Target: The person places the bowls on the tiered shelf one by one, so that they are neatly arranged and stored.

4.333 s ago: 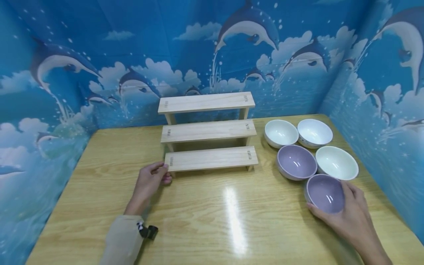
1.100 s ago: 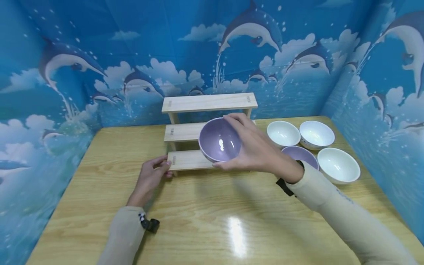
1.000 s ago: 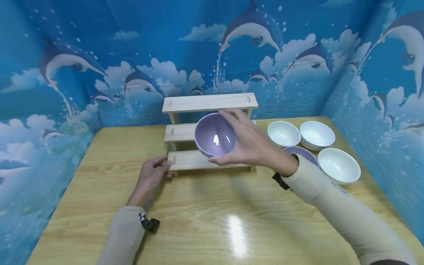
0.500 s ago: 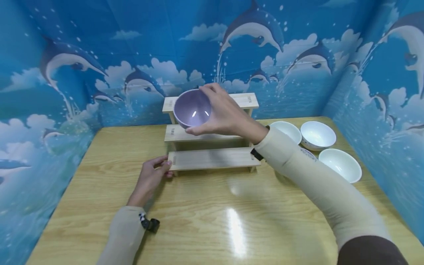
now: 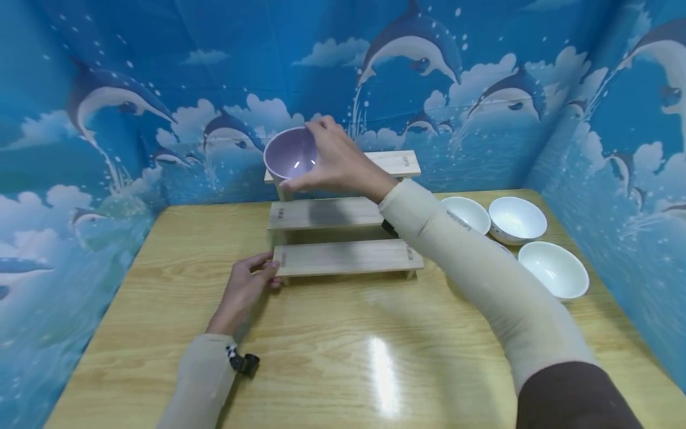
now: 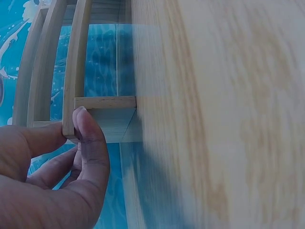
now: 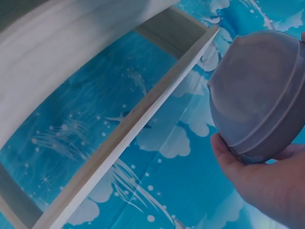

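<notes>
My right hand (image 5: pixel 337 159) grips a purple bowl (image 5: pixel 287 156) by its side, thumb below and fingers at the rim. The bowl is tilted with its inside toward the head camera, at the left end of the top board of a three-step wooden stand (image 5: pixel 343 258). In the right wrist view the underside of the bowl (image 7: pixel 257 90) shows apart from the top board (image 7: pixel 128 126). My left hand (image 5: pixel 245 290) pinches the left end of the lowest board; the left wrist view shows its thumb and fingers (image 6: pixel 93 152) around that board end.
Right of the stand on the wooden table (image 5: pixel 321 357) are two white bowls (image 5: pixel 468 214) at the back and a pale bowl (image 5: pixel 554 270) in front. My right sleeve mostly hides another purple bowl. Dolphin-print cloth (image 5: pixel 225 71) encloses the back and sides.
My right hand has lifted the purple bowl from the front of the bowl group and carried it left and up to the top board. My left hand stays at the lowest board.
</notes>
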Tool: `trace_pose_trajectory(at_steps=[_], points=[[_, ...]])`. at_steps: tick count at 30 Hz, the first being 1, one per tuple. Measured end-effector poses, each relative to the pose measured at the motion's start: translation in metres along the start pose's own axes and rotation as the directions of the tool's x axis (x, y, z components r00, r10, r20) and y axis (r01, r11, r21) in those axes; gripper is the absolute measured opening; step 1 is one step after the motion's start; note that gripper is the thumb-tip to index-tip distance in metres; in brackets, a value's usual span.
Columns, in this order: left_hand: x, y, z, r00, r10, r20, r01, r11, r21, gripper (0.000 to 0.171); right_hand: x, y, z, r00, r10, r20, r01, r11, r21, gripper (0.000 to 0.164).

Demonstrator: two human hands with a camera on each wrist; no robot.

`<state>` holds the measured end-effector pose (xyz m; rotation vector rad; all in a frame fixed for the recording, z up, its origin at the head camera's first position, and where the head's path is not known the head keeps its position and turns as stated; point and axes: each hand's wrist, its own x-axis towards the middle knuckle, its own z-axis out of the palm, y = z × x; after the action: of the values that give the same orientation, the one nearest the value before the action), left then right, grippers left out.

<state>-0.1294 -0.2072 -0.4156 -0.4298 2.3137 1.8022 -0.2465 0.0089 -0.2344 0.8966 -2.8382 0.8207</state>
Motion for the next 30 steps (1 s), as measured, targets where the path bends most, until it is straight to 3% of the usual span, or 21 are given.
trace_pose_trajectory(at_steps=[12,19,30], points=[[0.001,0.0,0.0,0.999,-0.021,-0.024,0.021,1.0,0.005,0.049,0.027,0.005,0.005,0.992,0.125,-0.004,-0.124,0.988,0.092,0.114],[0.002,0.001,0.001,0.999,-0.026,-0.028,0.026,1.0,-0.005,0.048,0.037,0.009,0.011,0.989,0.148,0.004,-0.148,0.98,0.131,0.116],[0.004,-0.002,0.001,0.999,-0.022,-0.027,0.022,1.0,0.006,0.048,0.044,0.013,0.016,0.983,0.183,0.013,-0.184,0.977,0.108,0.112]])
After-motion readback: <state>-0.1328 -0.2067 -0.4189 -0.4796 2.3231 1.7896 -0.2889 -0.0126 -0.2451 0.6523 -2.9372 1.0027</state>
